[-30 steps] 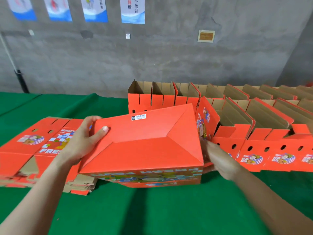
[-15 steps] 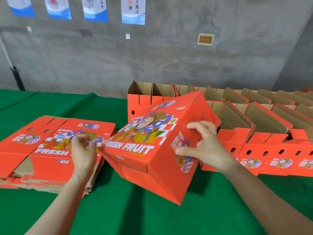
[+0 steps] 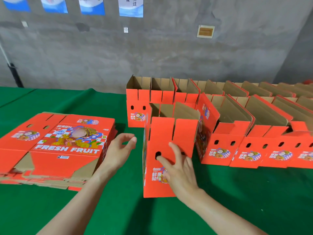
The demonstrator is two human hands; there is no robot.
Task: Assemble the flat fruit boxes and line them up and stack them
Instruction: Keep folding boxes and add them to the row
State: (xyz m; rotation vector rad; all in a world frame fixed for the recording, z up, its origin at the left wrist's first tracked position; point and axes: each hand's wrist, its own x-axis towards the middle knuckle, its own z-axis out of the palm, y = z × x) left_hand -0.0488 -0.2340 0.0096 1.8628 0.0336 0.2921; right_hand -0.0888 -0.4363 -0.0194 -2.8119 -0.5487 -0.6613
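Upright at centre of green-clothed table (image 3: 135,217): orange-red corrugated cardboard fruit box (image 3: 162,133), top flaps open. Right grip (image 3: 179,173): open, straight fingers flat against near wall beside a vent hole. Left grip (image 3: 118,150): open and empty, at 9 o'clock. Looks light, stiff along folds, thin-walled, easily dented; best clasped low on both side walls.

Back wall: bare grey concrete wall (image 3: 169,53), blotchy. Four blue-and-white posters (image 3: 131,6) along the top edge. Small white wall plate (image 3: 125,30) below the rightmost; framed plaque (image 3: 205,31) further right. Green cloth (image 3: 118,214) covers the table. Light even, diffuse.
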